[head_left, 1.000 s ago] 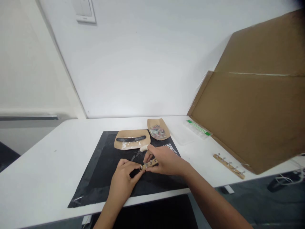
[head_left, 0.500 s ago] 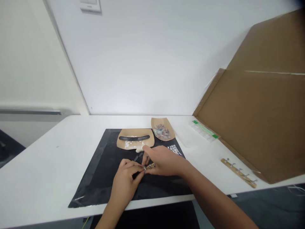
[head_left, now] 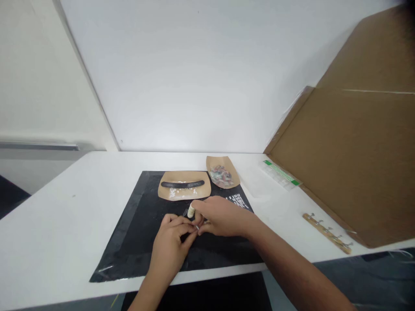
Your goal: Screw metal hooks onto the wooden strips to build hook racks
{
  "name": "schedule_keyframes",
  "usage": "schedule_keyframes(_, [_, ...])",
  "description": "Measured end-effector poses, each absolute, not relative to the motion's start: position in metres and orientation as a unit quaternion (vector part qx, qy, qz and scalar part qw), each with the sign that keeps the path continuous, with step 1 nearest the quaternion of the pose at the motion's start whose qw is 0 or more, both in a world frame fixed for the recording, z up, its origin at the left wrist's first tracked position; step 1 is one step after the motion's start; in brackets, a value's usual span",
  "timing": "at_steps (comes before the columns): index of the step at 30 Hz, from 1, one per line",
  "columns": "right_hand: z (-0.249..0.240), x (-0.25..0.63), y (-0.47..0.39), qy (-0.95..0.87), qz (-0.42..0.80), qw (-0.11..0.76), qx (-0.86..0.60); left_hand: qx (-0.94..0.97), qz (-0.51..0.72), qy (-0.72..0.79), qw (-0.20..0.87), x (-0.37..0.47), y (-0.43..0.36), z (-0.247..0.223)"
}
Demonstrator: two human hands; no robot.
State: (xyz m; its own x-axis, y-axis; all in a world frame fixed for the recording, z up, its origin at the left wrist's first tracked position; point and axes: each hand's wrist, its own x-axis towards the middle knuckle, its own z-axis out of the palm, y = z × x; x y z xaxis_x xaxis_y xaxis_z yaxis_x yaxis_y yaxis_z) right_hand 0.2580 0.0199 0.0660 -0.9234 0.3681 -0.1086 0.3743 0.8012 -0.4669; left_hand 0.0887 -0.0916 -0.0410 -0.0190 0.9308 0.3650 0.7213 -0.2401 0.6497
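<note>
My left hand (head_left: 171,242) rests on the black mat (head_left: 136,233), thumb and forefinger pinched on a small pale, glossy piece (head_left: 197,227). Its shape looks like a false nail, though most of it is covered by fingertips. My right hand (head_left: 222,216) meets it from the other side, fingers closed around the same spot. A cream-coloured cover, perhaps a finger cot (head_left: 191,211), sits on one right finger. Behind the hands, a cardboard tray (head_left: 162,195) holds a black curved nail file (head_left: 182,185) and small white bits.
A second cardboard tray (head_left: 210,160) holds small clear packets. Small white pieces (head_left: 238,200) lie in rows on the mat. To the right are a clear box with green ends (head_left: 281,172), a wooden strip with metal pegs (head_left: 327,233) and a large cardboard sheet (head_left: 350,160).
My right fingers have curled in toward the left fingertips, and the cream cover now points downward. Metal knobs on a wooden strip, visible between the hands before, are now hidden.
</note>
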Motion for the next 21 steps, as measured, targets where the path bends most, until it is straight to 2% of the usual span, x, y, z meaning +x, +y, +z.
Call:
schedule_keyframes(5, [0.059, 0.262, 0.024, 0.944, -0.272, -0.030, 0.187, 0.686, 0.390, 0.600, 0.134, 0.089, -0.092, -0.038])
schedule_keyframes(17, [0.045, 0.276, 0.038, 0.878, -0.433, -0.136, 0.154, 0.684, 0.399, 0.597, 0.127, 0.090, -0.090, -0.042])
schedule_keyframes(21, [0.054, 0.293, 0.038, 0.847, -0.441, -0.219, 0.202, 0.683, 0.397, 0.599, 0.129, 0.088, -0.091, -0.043])
